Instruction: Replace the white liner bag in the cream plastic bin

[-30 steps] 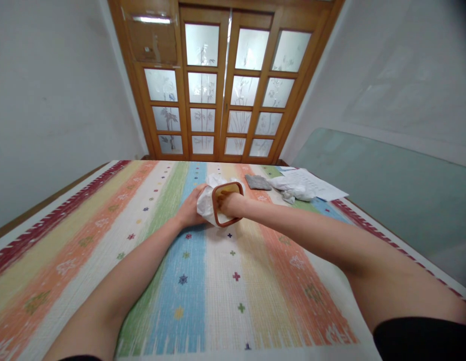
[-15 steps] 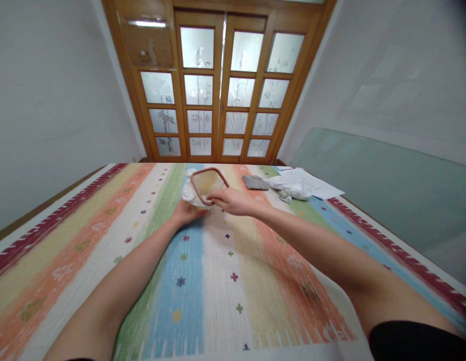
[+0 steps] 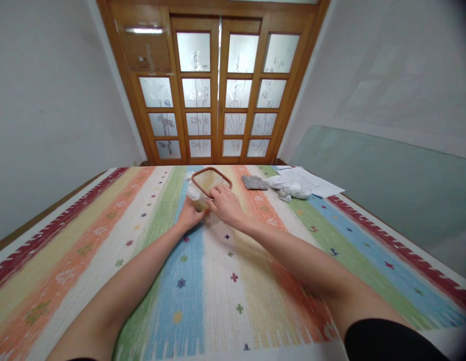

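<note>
A small trash bin with a brown rounded-square rim [image 3: 197, 179] stands tilted toward me at the far middle of the table. A thin white plastic bag [image 3: 194, 191] lines it and hangs over the outside on the left. My left hand [image 3: 191, 214] is closed around the lower near side of the bin, its fingertips partly hidden. My right hand [image 3: 225, 205] grips the near right part of the rim, fingers curled over the edge and thumb on the outside.
A striped, patterned cloth [image 3: 221, 281] covers the table. Right of the bin lie a folded grey cloth [image 3: 254, 182], a crumpled white plastic bag [image 3: 289, 186] and printed paper sheets [image 3: 315, 181]. A pale green panel [image 3: 368, 175] runs along the right side; wooden glazed doors [image 3: 217, 115] stand beyond.
My right hand has shifted from the front rim toward its right, with fingers now bent over the edge. The bin and my left hand have moved slightly right.
</note>
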The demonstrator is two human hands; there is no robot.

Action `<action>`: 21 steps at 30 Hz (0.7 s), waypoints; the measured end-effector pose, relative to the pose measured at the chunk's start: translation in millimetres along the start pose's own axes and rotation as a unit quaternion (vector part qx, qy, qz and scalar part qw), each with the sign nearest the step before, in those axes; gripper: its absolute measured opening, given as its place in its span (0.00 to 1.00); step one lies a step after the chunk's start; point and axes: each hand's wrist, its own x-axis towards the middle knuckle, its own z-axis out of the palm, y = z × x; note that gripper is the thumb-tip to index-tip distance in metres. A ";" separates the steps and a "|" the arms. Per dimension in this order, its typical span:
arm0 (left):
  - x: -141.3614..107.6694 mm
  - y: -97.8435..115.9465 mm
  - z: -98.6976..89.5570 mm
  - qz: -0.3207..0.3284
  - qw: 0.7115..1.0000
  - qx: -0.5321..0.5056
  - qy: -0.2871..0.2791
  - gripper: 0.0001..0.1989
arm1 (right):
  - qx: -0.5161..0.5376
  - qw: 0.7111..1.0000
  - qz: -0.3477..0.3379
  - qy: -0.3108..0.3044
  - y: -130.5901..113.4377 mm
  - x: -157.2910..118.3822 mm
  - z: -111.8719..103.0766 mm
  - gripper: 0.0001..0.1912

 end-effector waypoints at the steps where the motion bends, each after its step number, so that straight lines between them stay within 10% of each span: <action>1: -1.6 0.5 -0.6 -0.008 1.000 -0.001 -0.003 0.42 | -0.005 1.000 -0.008 -0.001 9.4 3.0 -2.4 0.08; 8: -6.8 4.4 2.7 -0.009 0.987 0.023 -0.157 0.49 | 0.042 0.988 -0.132 -0.064 101.2 14.7 -34.4 0.06; 12: -6.5 8.9 4.6 0.060 0.966 0.107 -0.228 0.35 | 0.057 0.982 -0.165 -0.069 148.7 12.4 -58.7 0.06; 21: -7.6 7.8 3.3 0.079 0.954 0.155 -0.243 0.25 | -0.053 0.990 -0.030 -0.127 217.6 -20.3 -108.1 0.10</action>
